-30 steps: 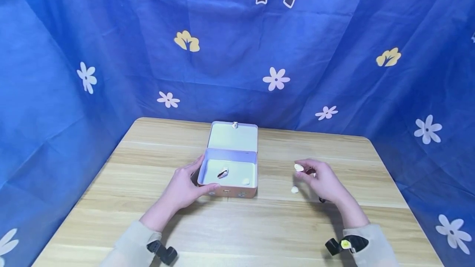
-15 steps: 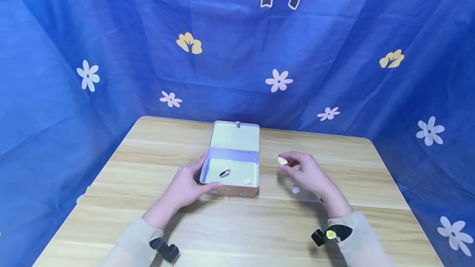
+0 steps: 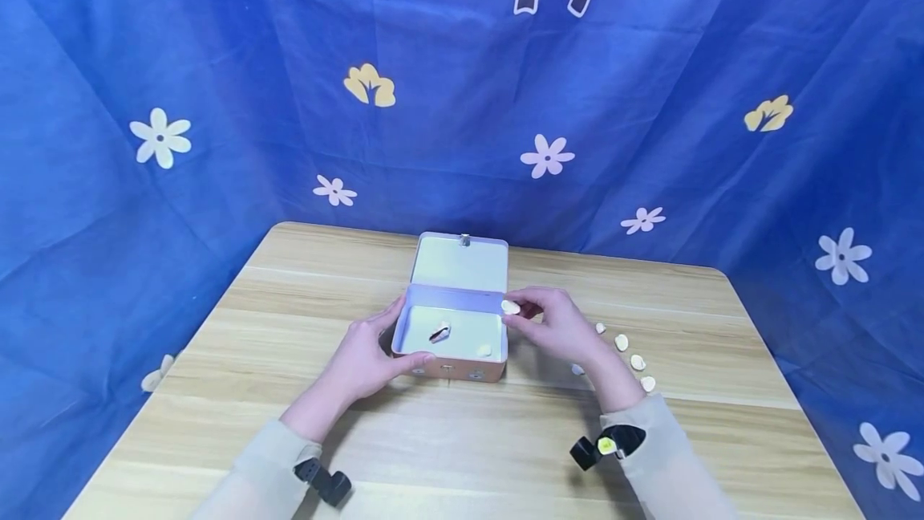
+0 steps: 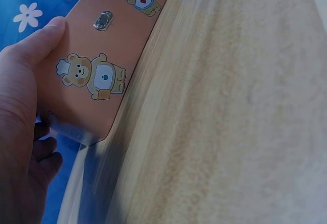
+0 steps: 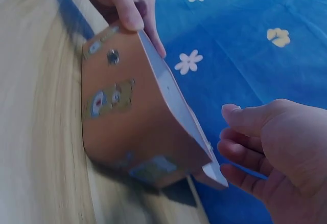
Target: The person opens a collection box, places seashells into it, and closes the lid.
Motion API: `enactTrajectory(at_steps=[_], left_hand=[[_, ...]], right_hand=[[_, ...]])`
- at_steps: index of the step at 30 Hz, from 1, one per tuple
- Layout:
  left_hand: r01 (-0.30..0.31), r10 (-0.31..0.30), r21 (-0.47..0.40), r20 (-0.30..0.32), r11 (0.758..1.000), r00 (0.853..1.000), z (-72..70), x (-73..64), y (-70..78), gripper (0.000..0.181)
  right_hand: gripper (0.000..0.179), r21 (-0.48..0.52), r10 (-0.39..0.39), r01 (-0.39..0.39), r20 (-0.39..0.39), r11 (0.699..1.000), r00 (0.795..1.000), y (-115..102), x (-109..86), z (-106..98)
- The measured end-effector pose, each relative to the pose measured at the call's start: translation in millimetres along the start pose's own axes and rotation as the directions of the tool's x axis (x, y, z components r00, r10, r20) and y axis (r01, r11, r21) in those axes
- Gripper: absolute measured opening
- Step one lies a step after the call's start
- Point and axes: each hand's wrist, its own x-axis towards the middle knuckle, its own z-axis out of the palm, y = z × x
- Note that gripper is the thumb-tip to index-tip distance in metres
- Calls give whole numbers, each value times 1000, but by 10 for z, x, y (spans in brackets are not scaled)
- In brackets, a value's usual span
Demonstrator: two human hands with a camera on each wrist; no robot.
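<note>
A tin box (image 3: 462,370), orange-pink outside with printed bears, stands with its lid (image 3: 462,263) tipped back. My left hand (image 3: 364,359) grips its left front corner, thumb over the front rim and fingers along the side. Inside lie a dark-striped seashell (image 3: 439,333) and, near the right front corner, a white seashell (image 3: 484,350). Between thumb and fingers, my right hand (image 3: 552,326) pinches another white seashell (image 3: 510,307) right at the box's right rim. The right wrist view has this hand (image 5: 286,152) beside the box, with the shell mostly hidden behind the fingers.
Several white seashells (image 3: 638,363) lie in a line on the wooden table (image 3: 447,456), right of my right forearm. A further shell (image 3: 577,369) shows at the forearm's left edge. A blue flowered curtain (image 3: 447,143) hangs behind and around the table.
My right hand has moved left with the white seashell, from the right part of the table to the box's rim, uncovering the shells behind it. The left hand keeps its grip.
</note>
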Motion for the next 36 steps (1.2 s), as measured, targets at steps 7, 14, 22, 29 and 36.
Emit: enactTrajectory(at_steps=[7, 14, 22, 29, 36], left_hand=[[4, -4, 3, -6, 1000, 1000, 27, -25, -4, 121], [3, -3, 3, -16, 1000, 1000, 66, -53, -2, 119], [14, -14, 8, -24, 1000, 1000, 83, -67, 5, 119], [9, -9, -2, -24, 1000, 1000, 67, -84, 28, 117], [-3, 3, -9, -29, 1000, 1000, 57, -79, 37, 116]], right_hand=[[31, 41, -15, 13, 42, 999, 999, -86, 109, 212], [31, 42, -37, 33, 83, 999, 996, -82, 174, 366], [26, 30, -81, 78, 107, 996, 991, -65, 266, 495], [24, -5, -69, 70, 130, 998, 989, -61, 306, 574], [25, -8, -65, 67, 151, 998, 986, -62, 358, 632]])
